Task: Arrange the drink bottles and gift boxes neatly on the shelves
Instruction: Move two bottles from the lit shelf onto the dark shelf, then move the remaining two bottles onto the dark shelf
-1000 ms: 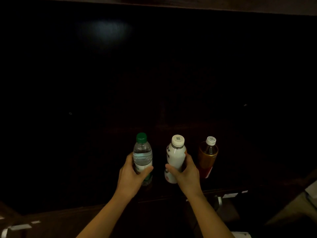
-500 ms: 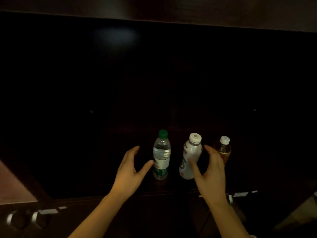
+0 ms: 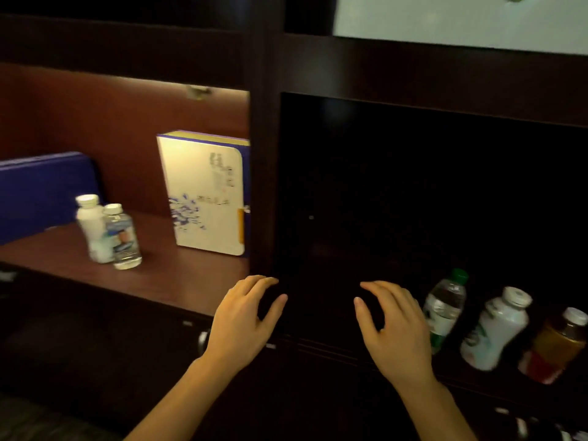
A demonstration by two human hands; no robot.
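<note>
Three bottles stand in a row in the dark right-hand shelf bay: a green-capped water bottle [image 3: 444,308], a white bottle [image 3: 494,332] and an amber tea bottle [image 3: 556,346]. In the lit left bay a white bottle [image 3: 92,229] and a small clear bottle [image 3: 122,238] stand side by side, with a cream gift box [image 3: 206,192] upright by the divider and a blue gift box [image 3: 41,192] at the far left. My left hand [image 3: 245,316] and my right hand [image 3: 393,326] hover empty, fingers spread, in front of the dark bay's front edge.
A dark vertical divider [image 3: 264,154] separates the two bays. The left bay's wooden shelf board [image 3: 178,278] is lit from above. Cabinet fronts with metal knobs [image 3: 202,340] run below the shelves. A pale wall panel [image 3: 461,20] shows at the top right.
Both hands let go of the water bottle and the white bottle and drew back. The view swung left, so the three bottles now sit at the right and the lit bay appears.
</note>
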